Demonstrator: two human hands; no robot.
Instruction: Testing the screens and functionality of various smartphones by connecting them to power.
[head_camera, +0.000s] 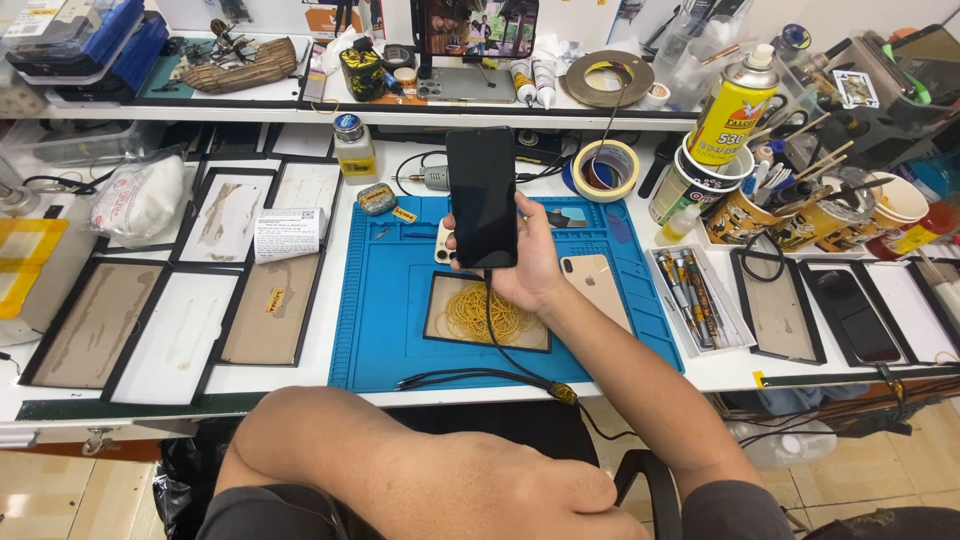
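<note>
My right hand (532, 268) holds a black phone (482, 195) upright above a blue work mat (380, 320), its dark screen facing me. A black cable (500, 345) is plugged into the phone's bottom edge and runs down over the mat to the table's front edge. Under the hand lie a shallow tray of yellow tangled strands (470, 318) and a gold phone (598, 285) lying back up. My left hand (520, 490) rests low in front of the table, back of the hand up, fingers out of sight, far from the phone.
Several flat screen panels (190, 310) lie in rows at the left, with more panels and dark phones (855, 315) at the right. A yellow spray can (732, 110), tape roll (607, 168), cups of tools (740, 215), a screwdriver tray (690, 295) and a small bottle (353, 148) crowd the back.
</note>
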